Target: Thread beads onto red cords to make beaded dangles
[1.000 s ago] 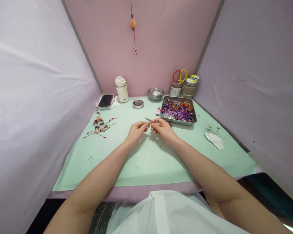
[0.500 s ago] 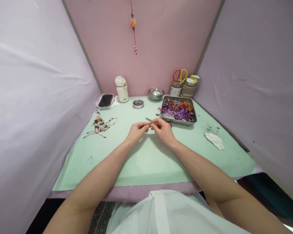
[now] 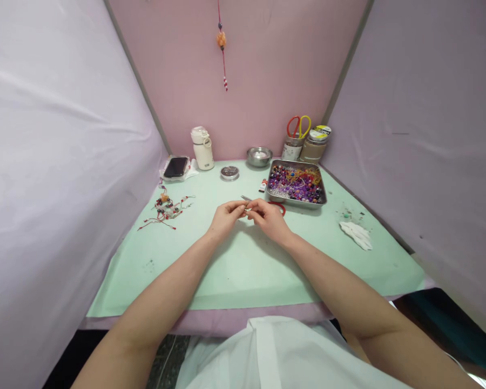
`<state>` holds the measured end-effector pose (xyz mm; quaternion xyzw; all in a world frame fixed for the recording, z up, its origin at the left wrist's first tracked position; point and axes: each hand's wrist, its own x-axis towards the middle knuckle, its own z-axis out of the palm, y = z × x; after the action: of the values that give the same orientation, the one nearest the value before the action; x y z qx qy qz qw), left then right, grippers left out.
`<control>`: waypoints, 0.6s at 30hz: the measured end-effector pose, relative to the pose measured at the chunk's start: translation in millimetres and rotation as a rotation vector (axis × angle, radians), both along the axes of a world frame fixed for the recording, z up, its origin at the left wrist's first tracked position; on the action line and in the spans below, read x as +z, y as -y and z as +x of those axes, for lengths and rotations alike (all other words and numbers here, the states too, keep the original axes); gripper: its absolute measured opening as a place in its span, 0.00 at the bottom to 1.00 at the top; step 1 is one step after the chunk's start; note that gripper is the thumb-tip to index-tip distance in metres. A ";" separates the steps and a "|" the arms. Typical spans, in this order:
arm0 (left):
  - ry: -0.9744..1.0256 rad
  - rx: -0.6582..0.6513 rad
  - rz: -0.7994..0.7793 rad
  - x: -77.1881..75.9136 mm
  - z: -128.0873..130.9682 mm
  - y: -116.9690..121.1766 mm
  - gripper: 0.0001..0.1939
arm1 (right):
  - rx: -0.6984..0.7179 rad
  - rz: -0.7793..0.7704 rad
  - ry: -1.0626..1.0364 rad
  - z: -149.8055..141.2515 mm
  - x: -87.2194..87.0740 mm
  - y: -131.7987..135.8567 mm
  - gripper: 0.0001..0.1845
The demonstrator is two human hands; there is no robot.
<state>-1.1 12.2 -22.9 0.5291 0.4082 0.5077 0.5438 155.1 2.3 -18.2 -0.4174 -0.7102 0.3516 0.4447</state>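
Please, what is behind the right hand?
Behind the right hand, a red handle and a pointed metal tip show, apparently one pair of scissors. The hand covers the part between them, which cannot be seen.

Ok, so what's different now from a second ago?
The right hand has shifted slightly left, toward the left hand, uncovering more of the red scissors handle. Anything held is too small to make out, so I can't tell of any grasp or release. The left hand barely moved; the tray, bottle and beaded strings stayed put.
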 end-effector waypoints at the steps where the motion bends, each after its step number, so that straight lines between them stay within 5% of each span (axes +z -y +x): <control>1: 0.011 0.016 0.000 -0.2 -0.8 -0.7 0.16 | -0.004 -0.020 -0.016 -0.7 -0.6 0.1 0.08; 18: 0.205 0.086 -0.117 17.9 2.9 4.3 0.13 | 0.164 0.059 0.177 0.4 2.3 1.3 0.05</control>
<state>1.8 7.9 -5.0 0.4237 0.4016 0.5574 0.5903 155.5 0.9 -15.9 -0.3743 -0.7884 0.3276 0.3620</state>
